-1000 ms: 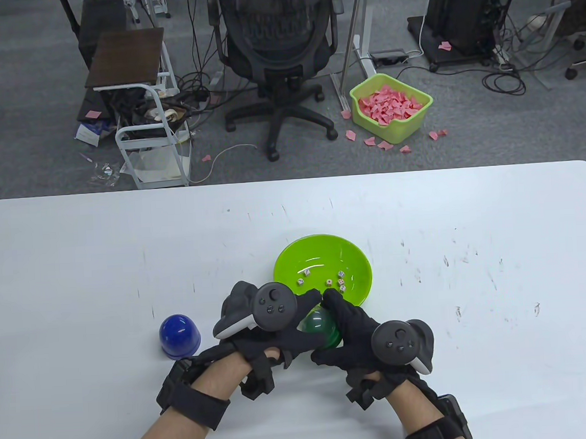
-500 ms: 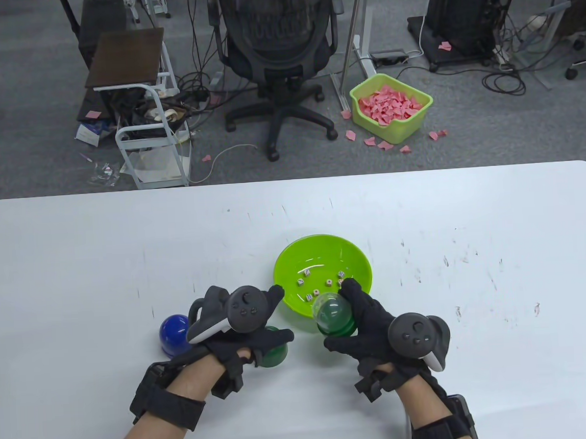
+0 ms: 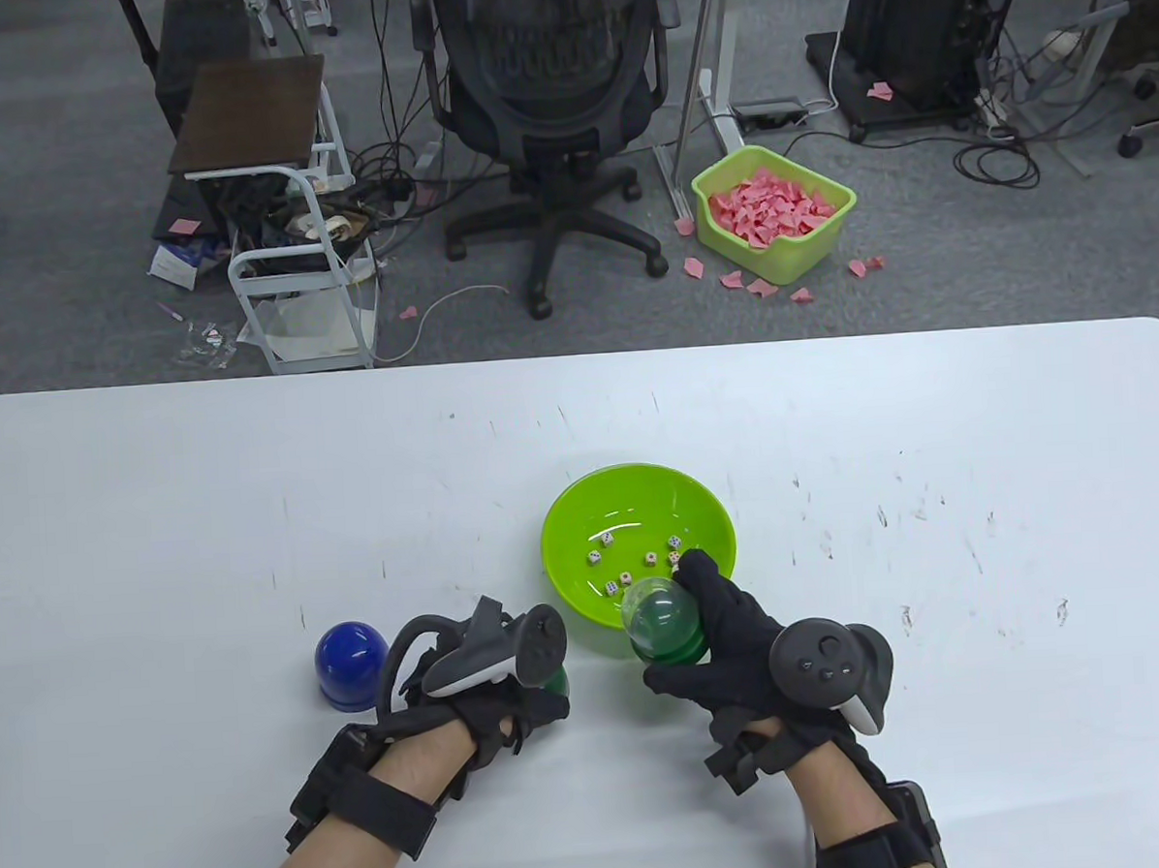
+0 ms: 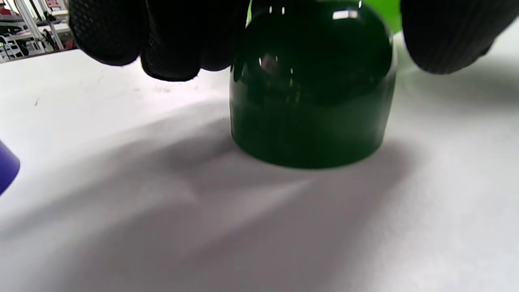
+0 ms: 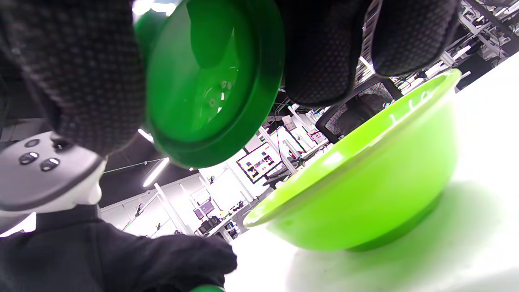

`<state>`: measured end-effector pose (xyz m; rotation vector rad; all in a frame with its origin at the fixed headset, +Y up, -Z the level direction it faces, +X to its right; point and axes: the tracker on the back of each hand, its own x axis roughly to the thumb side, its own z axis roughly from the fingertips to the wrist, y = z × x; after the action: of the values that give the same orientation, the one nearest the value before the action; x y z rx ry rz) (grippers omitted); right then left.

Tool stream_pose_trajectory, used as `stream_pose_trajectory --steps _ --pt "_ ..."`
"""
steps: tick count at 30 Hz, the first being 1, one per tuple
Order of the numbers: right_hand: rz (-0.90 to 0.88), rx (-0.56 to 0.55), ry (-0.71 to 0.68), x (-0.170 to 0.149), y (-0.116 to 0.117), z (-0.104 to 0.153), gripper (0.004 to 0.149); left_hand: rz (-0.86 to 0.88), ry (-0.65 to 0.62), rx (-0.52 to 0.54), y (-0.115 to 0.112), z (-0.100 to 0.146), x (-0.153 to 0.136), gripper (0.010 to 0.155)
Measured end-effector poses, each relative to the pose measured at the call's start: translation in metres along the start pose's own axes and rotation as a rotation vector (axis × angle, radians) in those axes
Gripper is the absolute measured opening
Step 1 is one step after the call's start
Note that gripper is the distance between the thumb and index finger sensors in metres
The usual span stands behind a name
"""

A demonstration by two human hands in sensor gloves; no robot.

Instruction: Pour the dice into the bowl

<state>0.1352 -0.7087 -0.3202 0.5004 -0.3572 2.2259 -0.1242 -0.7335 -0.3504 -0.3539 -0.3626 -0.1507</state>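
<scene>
- Plastic, by the look of it: the green cup (image 3: 663, 627) in the right hand (image 3: 736, 649) seems light, stiff and glossy, so probably slippery; a wrap around its side wall, as the fingers have it now, suits it best.
- The cup hangs just above the near rim of the green bowl (image 3: 705, 505), tipped toward it; dice (image 3: 635, 559) lie small and loose on the bowl's floor and will likely bounce.
- The left hand (image 3: 481, 682) curls over a dark green dome (image 4: 312, 85) standing on the table (image 3: 156, 495); its fingers (image 4: 170, 36) lie at the dome's top, but firm grip or mere touch I cannot tell.
- The table view shows the dice and a blue dome (image 3: 354, 662) to the left.
- The right wrist view alone shows the cup's flat base and the bowl's outer wall.
</scene>
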Motion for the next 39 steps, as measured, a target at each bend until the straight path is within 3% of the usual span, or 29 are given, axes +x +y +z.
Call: stream_pose_trajectory --steps 14,28,33,39 --pt "0.01 0.009 -0.007 0.0 0.0 0.0 0.107 0.063 -0.032 0.081 0.001 0.002 -0.008 0.09" --pt "0.047 0.046 -0.012 0.003 0.004 -0.001 0.107 0.411 -0.112 0.29 0.061 0.038 -0.043 0.091" --pt "0.057 0.073 -0.015 0.004 0.007 -0.001 0.107 0.487 -0.185 0.347 0.08 0.047 -0.038 0.091" --pt "0.059 0.09 -0.028 0.008 0.011 -0.001 0.109 0.499 -0.254 0.341 0.091 0.047 -0.018 0.091"
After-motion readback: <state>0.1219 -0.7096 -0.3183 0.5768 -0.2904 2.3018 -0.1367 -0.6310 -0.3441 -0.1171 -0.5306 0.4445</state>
